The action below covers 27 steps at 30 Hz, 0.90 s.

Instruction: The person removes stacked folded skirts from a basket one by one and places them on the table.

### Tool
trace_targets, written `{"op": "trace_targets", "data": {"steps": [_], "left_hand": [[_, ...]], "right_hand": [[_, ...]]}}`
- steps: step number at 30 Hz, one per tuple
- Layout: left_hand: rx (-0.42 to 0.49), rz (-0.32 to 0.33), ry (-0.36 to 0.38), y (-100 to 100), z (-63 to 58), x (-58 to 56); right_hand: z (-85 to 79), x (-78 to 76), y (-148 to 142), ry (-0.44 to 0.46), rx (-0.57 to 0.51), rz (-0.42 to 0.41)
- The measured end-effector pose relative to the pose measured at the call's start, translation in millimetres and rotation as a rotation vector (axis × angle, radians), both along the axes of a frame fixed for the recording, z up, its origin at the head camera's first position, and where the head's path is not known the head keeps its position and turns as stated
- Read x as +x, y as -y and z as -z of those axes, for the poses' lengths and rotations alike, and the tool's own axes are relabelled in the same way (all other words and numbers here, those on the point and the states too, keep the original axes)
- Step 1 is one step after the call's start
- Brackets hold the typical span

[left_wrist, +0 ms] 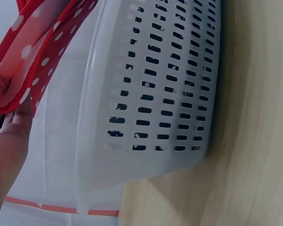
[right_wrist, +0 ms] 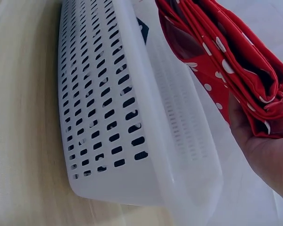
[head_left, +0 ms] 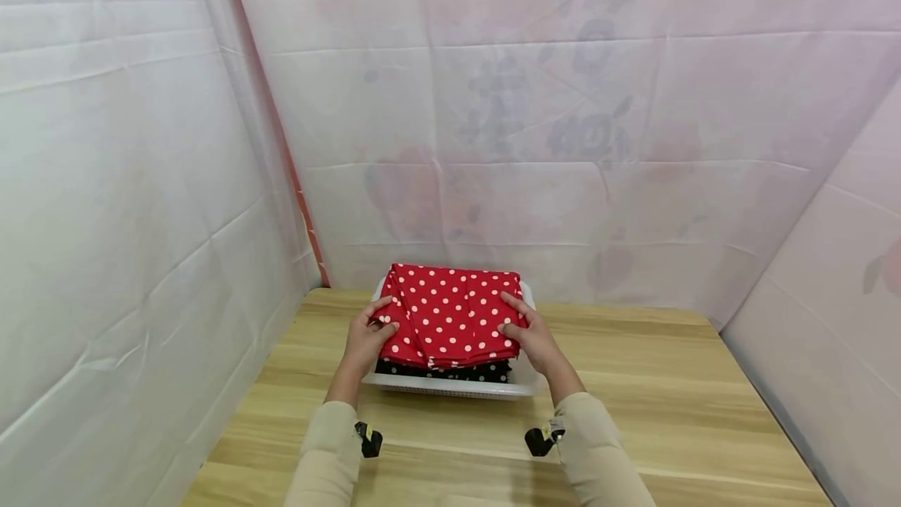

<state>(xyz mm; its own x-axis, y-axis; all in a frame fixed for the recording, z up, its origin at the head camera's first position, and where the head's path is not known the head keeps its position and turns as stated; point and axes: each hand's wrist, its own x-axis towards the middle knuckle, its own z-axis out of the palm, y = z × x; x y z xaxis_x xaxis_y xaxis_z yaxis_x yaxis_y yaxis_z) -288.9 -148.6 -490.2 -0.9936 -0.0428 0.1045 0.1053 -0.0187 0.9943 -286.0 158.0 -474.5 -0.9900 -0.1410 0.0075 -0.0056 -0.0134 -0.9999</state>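
Note:
A folded red cloth with white polka dots [head_left: 450,311] is held level over a white plastic basket [head_left: 450,388]. My left hand [head_left: 367,339] grips its left edge, thumb on top and fingers underneath. On the opposite edge, my right hand [head_left: 533,339] holds it the same way. Several folded layers of the red cloth [right_wrist: 226,61] show in the right wrist view, raised above the basket rim. Beneath it inside the basket lies a black cloth with white dots [head_left: 486,372], mostly hidden by the red one.
The basket's slotted wall [left_wrist: 155,84] stands on a light wooden table [head_left: 633,382], near its back edge. Pale printed sheets [head_left: 549,116] hang behind and on both sides. A small black camera [head_left: 369,440] is strapped at each wrist.

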Motion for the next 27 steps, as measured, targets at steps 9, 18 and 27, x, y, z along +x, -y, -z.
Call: {"op": "trace_targets", "data": {"steps": [9,18,27], "left_hand": [[0.008,0.026,0.005,5.2,-1.0,3.2],[-0.034,0.057,-0.023,-2.7,-17.6,34.5],[-0.018,0.121,-0.043,-29.5,-11.7,50.4]], "right_hand": [[-22.0,16.2,5.4,0.008,0.030,-0.029],[-6.1,40.1,-14.9,-0.039,0.021,-0.031],[-6.7,58.8,-44.5,-0.102,0.054,-0.025]]}}
